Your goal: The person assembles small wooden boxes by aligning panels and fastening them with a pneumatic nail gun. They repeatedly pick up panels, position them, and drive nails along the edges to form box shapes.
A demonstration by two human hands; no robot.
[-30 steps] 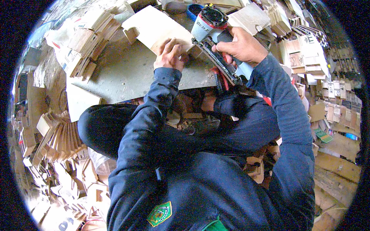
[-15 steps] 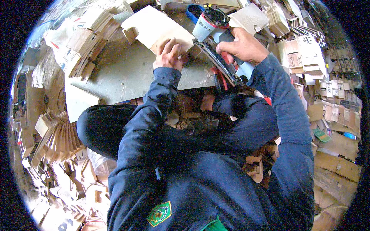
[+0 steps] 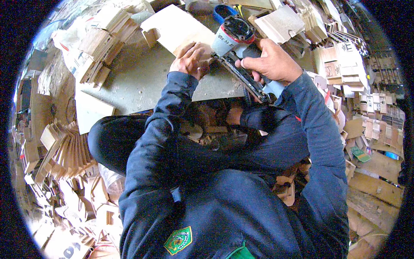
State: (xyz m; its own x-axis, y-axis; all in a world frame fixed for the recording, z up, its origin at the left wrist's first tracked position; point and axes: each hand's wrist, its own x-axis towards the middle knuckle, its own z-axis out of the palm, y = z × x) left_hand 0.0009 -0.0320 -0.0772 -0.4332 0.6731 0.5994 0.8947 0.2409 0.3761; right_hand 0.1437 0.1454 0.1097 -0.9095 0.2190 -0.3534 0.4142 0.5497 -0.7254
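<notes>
In the head view, both forearms reach forward. The left hand (image 3: 189, 60) lays bent fingers on the board's (image 3: 179, 28) near edge; whether it pinches, I cannot tell. The right hand (image 3: 274, 60) wraps the nail gun (image 3: 233, 36) beside it. Over the table (image 3: 142, 86), board and magazine (image 3: 246, 77) slant from upper left to lower right.

Blue ring (image 3: 218, 17) at top; green flat item (image 3: 360, 154) right; planks (image 3: 379, 190) below.

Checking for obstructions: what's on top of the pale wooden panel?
The left hand rests on the panel at its near edge; whatever the hand and nail gun cover is hidden.
</notes>
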